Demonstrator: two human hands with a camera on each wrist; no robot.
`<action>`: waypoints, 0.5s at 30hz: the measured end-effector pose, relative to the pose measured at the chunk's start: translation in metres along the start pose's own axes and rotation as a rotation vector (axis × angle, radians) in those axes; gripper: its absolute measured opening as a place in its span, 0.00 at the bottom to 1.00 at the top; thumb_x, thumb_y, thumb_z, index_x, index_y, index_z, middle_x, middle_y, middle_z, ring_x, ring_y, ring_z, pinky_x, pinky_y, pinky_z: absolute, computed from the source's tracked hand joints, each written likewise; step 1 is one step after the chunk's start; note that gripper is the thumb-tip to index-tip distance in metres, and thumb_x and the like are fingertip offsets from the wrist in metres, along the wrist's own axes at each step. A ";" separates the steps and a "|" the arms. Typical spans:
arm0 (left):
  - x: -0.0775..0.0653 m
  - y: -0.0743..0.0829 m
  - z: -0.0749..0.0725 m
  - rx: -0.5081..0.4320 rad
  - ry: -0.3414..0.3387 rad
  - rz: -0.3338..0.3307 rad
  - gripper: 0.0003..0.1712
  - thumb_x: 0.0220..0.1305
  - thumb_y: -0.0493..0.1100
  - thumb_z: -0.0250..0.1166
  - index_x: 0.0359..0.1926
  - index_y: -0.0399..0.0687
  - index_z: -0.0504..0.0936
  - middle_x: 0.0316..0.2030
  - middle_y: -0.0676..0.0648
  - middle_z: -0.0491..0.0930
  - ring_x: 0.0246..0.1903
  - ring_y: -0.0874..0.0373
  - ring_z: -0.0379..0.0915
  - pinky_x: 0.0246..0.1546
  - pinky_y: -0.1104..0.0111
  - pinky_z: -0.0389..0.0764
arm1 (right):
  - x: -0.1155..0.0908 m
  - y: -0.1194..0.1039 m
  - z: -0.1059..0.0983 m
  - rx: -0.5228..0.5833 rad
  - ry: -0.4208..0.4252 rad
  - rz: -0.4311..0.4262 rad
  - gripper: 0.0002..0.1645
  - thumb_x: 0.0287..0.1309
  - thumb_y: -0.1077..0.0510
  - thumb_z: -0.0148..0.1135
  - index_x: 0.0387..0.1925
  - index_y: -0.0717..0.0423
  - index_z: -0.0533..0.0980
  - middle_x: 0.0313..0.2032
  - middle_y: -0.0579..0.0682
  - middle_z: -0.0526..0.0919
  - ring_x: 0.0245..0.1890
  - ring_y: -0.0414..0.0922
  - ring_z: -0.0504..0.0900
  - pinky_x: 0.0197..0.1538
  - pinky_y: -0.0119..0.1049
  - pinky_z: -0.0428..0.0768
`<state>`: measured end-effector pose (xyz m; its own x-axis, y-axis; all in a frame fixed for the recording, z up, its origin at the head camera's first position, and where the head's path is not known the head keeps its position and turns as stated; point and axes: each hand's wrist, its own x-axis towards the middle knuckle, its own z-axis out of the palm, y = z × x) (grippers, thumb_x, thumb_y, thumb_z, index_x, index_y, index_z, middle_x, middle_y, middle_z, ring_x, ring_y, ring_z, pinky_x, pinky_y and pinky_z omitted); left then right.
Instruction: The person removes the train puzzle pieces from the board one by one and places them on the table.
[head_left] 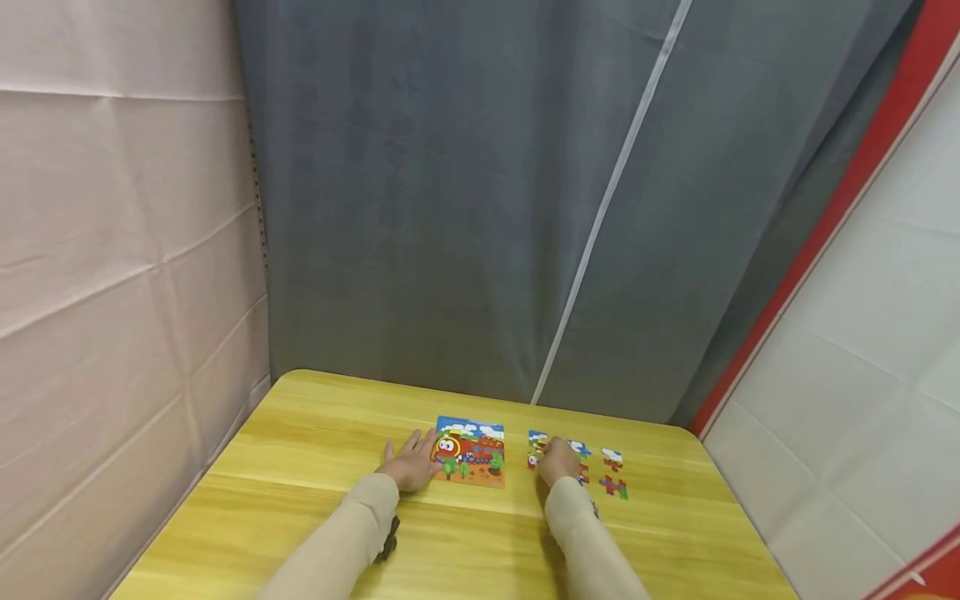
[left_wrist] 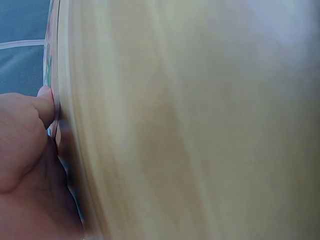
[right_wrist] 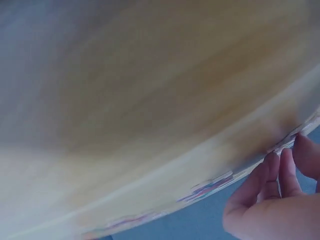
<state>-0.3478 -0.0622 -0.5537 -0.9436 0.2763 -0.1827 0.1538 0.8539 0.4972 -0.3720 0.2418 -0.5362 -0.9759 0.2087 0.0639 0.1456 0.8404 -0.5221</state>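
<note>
A picture card (head_left: 480,454) with a red cartoon train lies flat on the wooden table. My left hand (head_left: 410,463) rests at its left edge, fingers spread and the thumb touching the card. To the right of the card, my right hand (head_left: 558,461) bends over a group of jigsaw pieces (head_left: 534,458). In the right wrist view its thumb and fingers pinch a jigsaw piece (right_wrist: 286,142) at table level; the hand covers most of it in the head view. Two loose pieces, one with a cloud (head_left: 612,457) and one red and green (head_left: 615,487), lie farther right.
Another piece (head_left: 595,507) shows partly beside my right sleeve. A black object (head_left: 388,542) sits by my left forearm. A grey curtain (head_left: 450,208) hangs behind the yellow table (head_left: 465,533), with pale sheeting (head_left: 112,292) at the left and a white panel (head_left: 862,375) at the right.
</note>
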 end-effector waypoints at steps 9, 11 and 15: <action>0.001 -0.001 0.003 0.002 0.005 0.007 0.40 0.78 0.57 0.51 0.82 0.51 0.47 0.81 0.48 0.45 0.80 0.46 0.35 0.70 0.34 0.25 | -0.005 -0.001 -0.005 -0.045 -0.016 0.001 0.07 0.60 0.63 0.69 0.38 0.61 0.79 0.38 0.57 0.84 0.44 0.62 0.80 0.49 0.64 0.75; 0.001 -0.002 0.002 0.003 0.004 0.017 0.41 0.78 0.58 0.51 0.82 0.51 0.47 0.81 0.48 0.44 0.79 0.46 0.35 0.70 0.33 0.25 | -0.005 -0.002 -0.006 -0.036 -0.017 0.003 0.07 0.61 0.64 0.68 0.39 0.62 0.79 0.38 0.58 0.84 0.43 0.62 0.80 0.50 0.64 0.75; 0.000 -0.001 0.000 0.001 -0.004 0.016 0.41 0.78 0.59 0.51 0.82 0.51 0.47 0.81 0.48 0.45 0.79 0.45 0.35 0.70 0.33 0.26 | -0.004 -0.004 -0.006 -0.064 -0.006 -0.013 0.07 0.61 0.65 0.67 0.41 0.64 0.79 0.37 0.59 0.83 0.42 0.61 0.81 0.49 0.61 0.77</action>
<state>-0.3481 -0.0635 -0.5544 -0.9397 0.2919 -0.1780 0.1693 0.8497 0.4994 -0.3678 0.2407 -0.5288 -0.9786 0.1949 0.0654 0.1428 0.8733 -0.4658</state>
